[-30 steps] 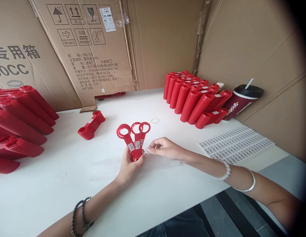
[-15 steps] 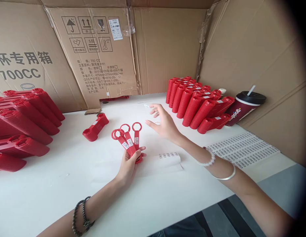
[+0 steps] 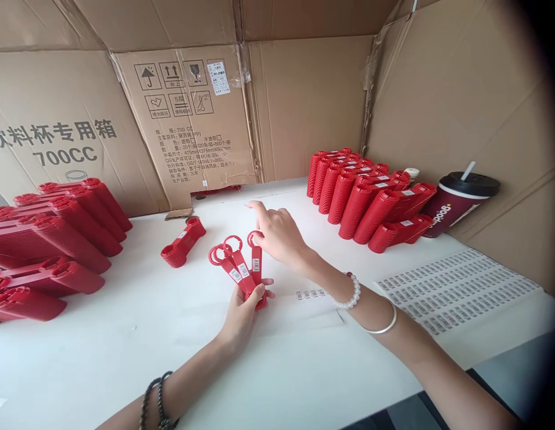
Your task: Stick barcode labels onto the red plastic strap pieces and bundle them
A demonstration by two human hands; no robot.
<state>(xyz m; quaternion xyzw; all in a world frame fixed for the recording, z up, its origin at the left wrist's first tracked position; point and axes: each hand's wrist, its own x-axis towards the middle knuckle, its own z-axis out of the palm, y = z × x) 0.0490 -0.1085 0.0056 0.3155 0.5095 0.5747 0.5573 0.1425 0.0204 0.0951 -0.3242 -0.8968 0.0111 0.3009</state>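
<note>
My left hand [image 3: 244, 310] is closed around the lower ends of several red plastic ring-ended pieces [image 3: 244, 270], fanned out with the rings up. White barcode stickers sit on their flat shanks. My right hand [image 3: 279, 233] is over the rightmost ring, its thumb side closed at that ring and its index finger stretched out to the left. A tiny pale bit shows at that fingertip, too small to make out. Beneath the right forearm lies a strip of barcode labels [image 3: 310, 294] on white backing paper.
Stacked red pieces stand at the left [image 3: 75, 239] and right [image 3: 355, 203]; a short stack [image 3: 184, 242] lies at centre left. A label sheet [image 3: 460, 286] and a lidded cup [image 3: 456, 203] are at the right. Cardboard walls [image 3: 304, 107] enclose the white table [image 3: 277, 382].
My right hand has moved from beside the fanned pieces to the left, onto the rightmost ring. A white label showed at its fingertip before. My left hand keeps its hold; the view has shifted slightly.
</note>
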